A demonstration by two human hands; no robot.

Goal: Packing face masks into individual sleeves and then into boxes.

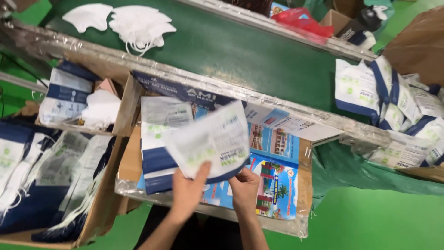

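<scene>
While both hands met at the near edge of the work board, they held one flat white pouch with a blue band (215, 139) between them, raised a little and blurred. Left hand (187, 192) gripped the pouch's lower edge, thumb laid over the front face and fingers behind it, closed on the packet. Right hand (244, 187) sat just beside it to the right, under the pouch's blue bottom corner, fingers curled on that corner; how firmly could not be told, the knuckles hid the grip. Pouch lay directly above and away from the hands, tilted, its long axis running from lower left up toward the far right. Both hands touched it; left had the fuller hold. Beneath lay a second pouch of the same kind (159, 143), flat on a colourfully printed board wrapped in clear film (277, 185), just left of the held one and partly under it. A green conveyor belt (240, 51) ran across beyond the board, with loose white face masks (138, 23) at its far left. A heap of filled pouches (397, 106) sat well apart to the right; cardboard boxes with masks and pouches (78, 106) stood to the left. Floor was green.
</scene>
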